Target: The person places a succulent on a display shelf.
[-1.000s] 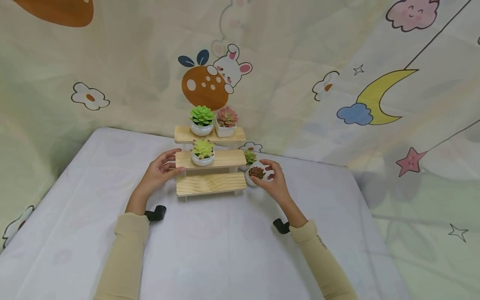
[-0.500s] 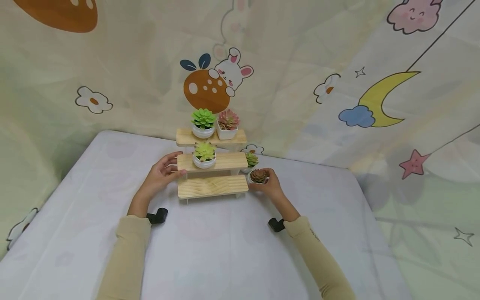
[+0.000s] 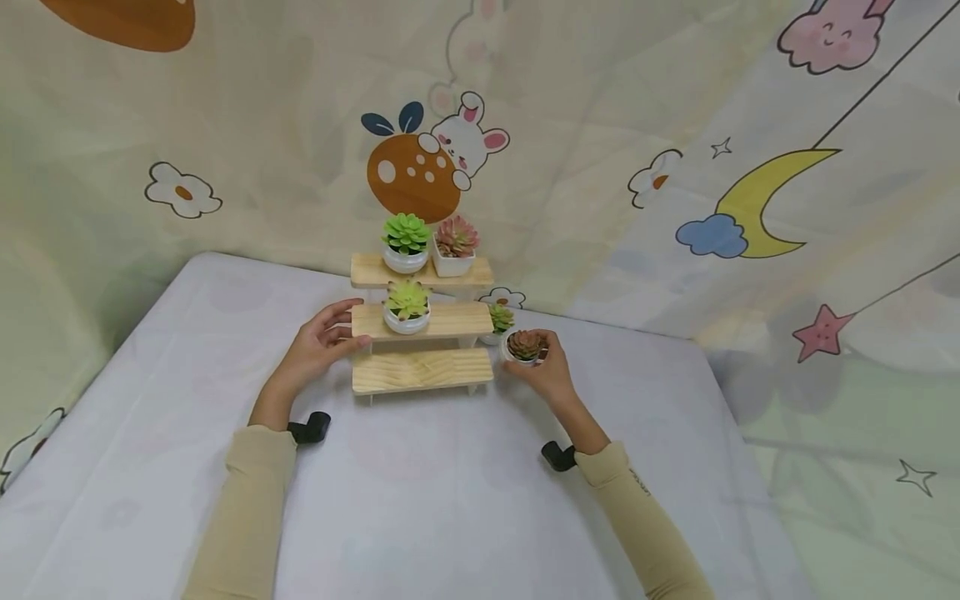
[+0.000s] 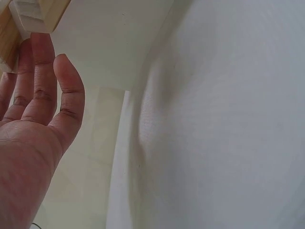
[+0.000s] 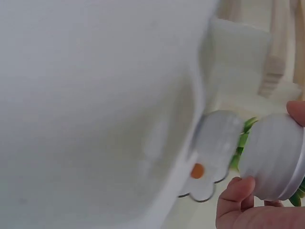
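Note:
My right hand (image 3: 550, 372) holds a small white round pot with a reddish-brown succulent (image 3: 523, 344), just right of a three-step wooden stand (image 3: 422, 372). In the right wrist view, thumb and fingers are around the white pot (image 5: 274, 155), which is raised off the table. Behind it sits another potted green succulent (image 3: 501, 318), partly hidden by the stand. At the stand's left end, my left hand (image 3: 315, 343) touches the middle step with lightly bent fingers. The left wrist view shows its fingertips against the wooden step (image 4: 35, 14), the thumb apart.
On the top step stand a bright green succulent (image 3: 406, 237) and a pink one (image 3: 455, 246) in a square pot. A yellow-green succulent (image 3: 407, 307) is on the middle step. The white-covered table (image 3: 420, 492) meets a patterned cloth backdrop (image 3: 285, 150).
My right hand has closed around the reddish-brown succulent's pot and raised it slightly, a little to the right. My left hand stays at the stand's end.

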Motion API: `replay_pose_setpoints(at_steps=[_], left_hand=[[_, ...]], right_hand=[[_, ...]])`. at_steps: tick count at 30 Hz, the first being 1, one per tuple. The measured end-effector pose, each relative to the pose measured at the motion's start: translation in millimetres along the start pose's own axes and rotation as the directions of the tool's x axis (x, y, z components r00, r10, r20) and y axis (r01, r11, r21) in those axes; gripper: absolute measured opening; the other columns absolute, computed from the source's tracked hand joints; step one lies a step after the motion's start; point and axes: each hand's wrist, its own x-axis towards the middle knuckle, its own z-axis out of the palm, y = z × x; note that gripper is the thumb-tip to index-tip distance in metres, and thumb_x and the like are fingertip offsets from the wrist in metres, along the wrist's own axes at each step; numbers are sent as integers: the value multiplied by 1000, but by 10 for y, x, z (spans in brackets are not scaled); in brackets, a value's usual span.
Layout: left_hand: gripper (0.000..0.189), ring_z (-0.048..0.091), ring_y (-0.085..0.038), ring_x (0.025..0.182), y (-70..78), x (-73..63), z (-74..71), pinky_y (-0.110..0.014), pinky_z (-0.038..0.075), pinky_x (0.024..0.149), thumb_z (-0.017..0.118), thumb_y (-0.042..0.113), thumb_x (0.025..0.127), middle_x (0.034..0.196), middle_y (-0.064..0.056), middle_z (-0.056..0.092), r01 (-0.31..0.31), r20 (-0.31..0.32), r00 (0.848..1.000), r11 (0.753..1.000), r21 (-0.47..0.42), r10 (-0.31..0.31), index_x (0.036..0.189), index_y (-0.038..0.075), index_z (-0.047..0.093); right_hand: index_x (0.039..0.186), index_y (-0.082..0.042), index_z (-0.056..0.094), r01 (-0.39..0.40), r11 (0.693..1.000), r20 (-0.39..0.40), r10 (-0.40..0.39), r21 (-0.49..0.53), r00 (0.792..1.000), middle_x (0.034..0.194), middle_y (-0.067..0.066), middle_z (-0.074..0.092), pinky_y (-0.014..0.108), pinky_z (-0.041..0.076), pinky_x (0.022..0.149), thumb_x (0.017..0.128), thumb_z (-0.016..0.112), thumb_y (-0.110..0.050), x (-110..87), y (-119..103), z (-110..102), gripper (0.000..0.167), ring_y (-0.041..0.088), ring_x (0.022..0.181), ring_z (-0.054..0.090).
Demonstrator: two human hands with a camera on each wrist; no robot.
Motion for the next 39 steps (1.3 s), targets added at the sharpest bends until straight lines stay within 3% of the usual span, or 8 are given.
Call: replay_pose_setpoints(at_steps=[6,12,16,23,26,33,39], left_hand=[[70,58,-11,101,-11,8,1,-16,48,80,74,17,89,131,-14,48,4,3,1000,1000,1,-4,149,12,38],[69,58,-10,100,3,10,-18,-16,49,79,74,17,89,129,-13,48,5,-3,1000,1000,-2,-5,148,11,39],[69,57,-10,100,2,11,-25,-16,49,79,74,18,89,129,-14,48,14,-6,1000,1000,1,-14,148,10,38],[70,57,-10,99,-8,12,-1,-15,48,80,74,17,88,130,-14,48,18,-17,1000,1000,3,-17,148,10,39],[69,57,-10,99,-17,18,17,-15,48,80,74,15,88,129,-13,49,5,-17,1000,1000,-8,-5,147,9,40],[67,58,-10,100,-19,20,36,-18,49,79,73,13,89,127,-10,50,-25,5,1000,999,-33,25,147,9,40],[67,58,-10,99,-22,9,7,-17,49,79,73,13,89,126,-10,50,-13,-9,1000,1000,-27,13,147,9,40]], right_hand=[[134,-1,47,75,993,-30,-72,88,997,124,16,52,29,42,79,75,82,-8,-23,-305,2,69,25,107,48],[136,-2,49,175,980,-44,-171,98,984,124,18,55,32,45,84,74,83,-5,2,-505,83,70,27,107,52],[134,-3,51,187,972,-16,-187,145,982,123,16,56,37,47,86,75,83,-5,31,-611,191,68,24,104,53],[132,-4,56,210,960,74,-227,185,971,119,14,61,20,47,71,76,84,-10,115,-778,434,63,17,88,56],[132,-3,54,211,955,98,-235,208,967,119,16,61,19,47,68,77,83,-9,136,-812,509,63,17,88,57],[134,0,44,161,956,85,-187,247,979,122,18,59,18,45,69,77,83,-5,123,-777,575,69,18,93,56],[136,4,43,278,931,86,-305,235,948,126,22,53,24,48,79,77,81,-1,120,-703,598,71,29,107,55]])
